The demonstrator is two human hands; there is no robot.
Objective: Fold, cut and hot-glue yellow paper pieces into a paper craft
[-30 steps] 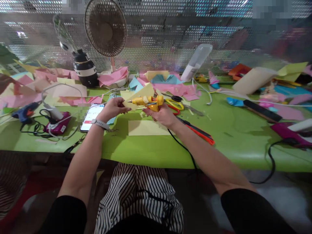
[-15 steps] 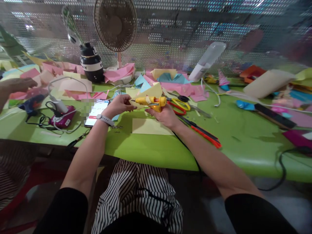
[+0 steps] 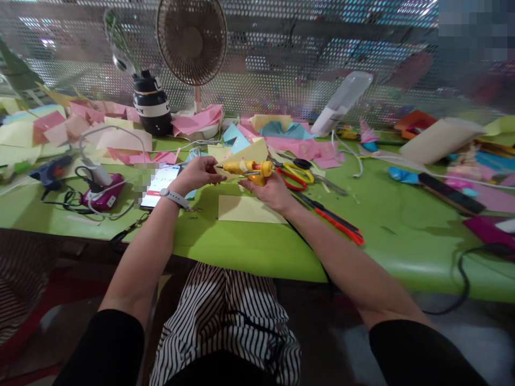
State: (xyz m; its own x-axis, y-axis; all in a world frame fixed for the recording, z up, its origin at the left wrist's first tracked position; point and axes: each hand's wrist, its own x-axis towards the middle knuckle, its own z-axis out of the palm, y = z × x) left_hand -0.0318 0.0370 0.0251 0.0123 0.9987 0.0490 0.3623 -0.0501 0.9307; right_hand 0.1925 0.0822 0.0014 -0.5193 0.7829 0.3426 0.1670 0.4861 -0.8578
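Phone [image 3: 161, 182] left of paper strip [image 3: 250, 209], cutter [image 3: 332, 217] right; scissors [image 3: 312, 176] behind cutter; bottle [image 3: 152, 107] left of fan [image 3: 192, 43].

Bench [image 3: 249, 249] smooth, semi-glossy, green; glue gun [image 3: 247, 168] yellow plastic, w/ slight sheen; strip [image 3: 251, 209] matt paper; trousers [image 3: 225, 321] striped cloth.

Just the one cam, strapped on my head, facing forward and down over my forearms and the green table [image 3: 249, 246], mesh wall [image 3: 273, 59] beyond.
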